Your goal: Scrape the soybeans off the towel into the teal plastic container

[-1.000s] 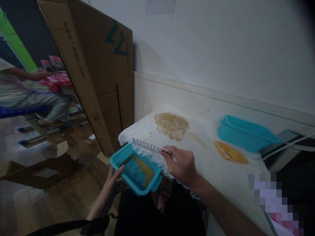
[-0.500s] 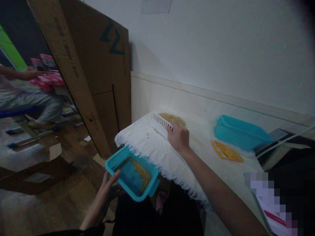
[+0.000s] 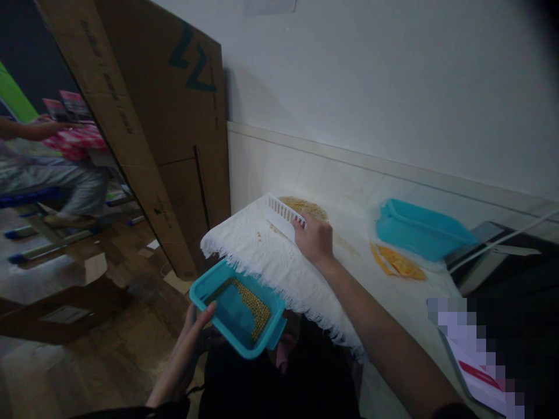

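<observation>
My left hand grips a small teal tray from below, holding it just under the fringed front edge of a white cloth. Yellow beans lie along the tray's right side. My right hand is closed on a white slotted plastic piece, set on the cloth right in front of a pile of yellow beans. A few loose beans lie on the cloth left of the piece.
A larger teal tub and orange scraps sit on the cloth at right. A big cardboard sheet leans on the wall at left. Another person sits far left. A cable and dark device lie far right.
My right hand carried the white slotted piece from the cloth's front edge back up to the bean pile. The teal tray stayed under the edge in my left hand.
</observation>
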`<state>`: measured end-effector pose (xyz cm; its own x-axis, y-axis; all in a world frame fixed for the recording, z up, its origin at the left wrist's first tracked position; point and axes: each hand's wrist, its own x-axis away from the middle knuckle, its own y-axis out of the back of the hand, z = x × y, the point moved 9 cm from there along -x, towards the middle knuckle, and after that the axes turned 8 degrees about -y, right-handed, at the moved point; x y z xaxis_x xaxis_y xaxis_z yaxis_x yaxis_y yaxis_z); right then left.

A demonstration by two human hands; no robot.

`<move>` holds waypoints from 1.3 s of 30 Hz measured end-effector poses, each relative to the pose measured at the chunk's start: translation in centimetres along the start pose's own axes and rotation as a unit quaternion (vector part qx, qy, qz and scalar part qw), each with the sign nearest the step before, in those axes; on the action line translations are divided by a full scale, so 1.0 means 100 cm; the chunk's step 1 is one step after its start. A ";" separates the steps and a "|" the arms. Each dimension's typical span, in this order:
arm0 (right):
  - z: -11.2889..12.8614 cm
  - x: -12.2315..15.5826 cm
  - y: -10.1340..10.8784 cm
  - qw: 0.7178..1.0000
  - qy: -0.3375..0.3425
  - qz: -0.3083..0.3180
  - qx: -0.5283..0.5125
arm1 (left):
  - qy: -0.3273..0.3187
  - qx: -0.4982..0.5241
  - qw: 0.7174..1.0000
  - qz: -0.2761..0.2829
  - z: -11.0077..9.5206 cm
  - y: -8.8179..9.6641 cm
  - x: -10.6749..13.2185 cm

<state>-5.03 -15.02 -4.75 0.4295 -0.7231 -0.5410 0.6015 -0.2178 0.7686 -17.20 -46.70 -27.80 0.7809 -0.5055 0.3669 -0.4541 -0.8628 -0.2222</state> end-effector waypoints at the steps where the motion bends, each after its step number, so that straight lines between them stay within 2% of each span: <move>1: -0.001 0.000 -0.001 1.000 0.002 -0.002 -0.001 | 0.005 -0.003 1.000 -0.001 0.001 0.001 0.000; 8: 0.000 0.003 -0.006 0.999 0.017 0.009 -0.041 | 0.019 -0.012 1.000 -0.002 0.003 0.005 -0.003; 15: -0.003 0.001 -0.003 0.999 0.007 -0.007 -0.044 | 0.013 -0.009 1.000 0.002 0.005 0.004 -0.002; 23: 0.005 0.006 -0.001 0.998 0.030 -0.010 -0.056 | 0.020 -0.015 1.000 0.005 0.005 0.006 -0.002; 30: 0.011 0.011 -0.009 0.997 0.045 0.009 -0.056 | 0.008 0.002 1.000 0.010 0.003 0.003 -0.002; 39: 0.021 0.020 -0.015 0.994 0.090 0.019 -0.051 | -0.001 -0.006 1.000 -0.001 0.000 0.010 -0.007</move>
<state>-6.49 -17.52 -6.25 0.5607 -0.5990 -0.5716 0.6439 -0.1186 0.7559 -18.24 -47.22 -28.24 0.7822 -0.5043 0.3657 -0.4582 -0.8635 -0.2106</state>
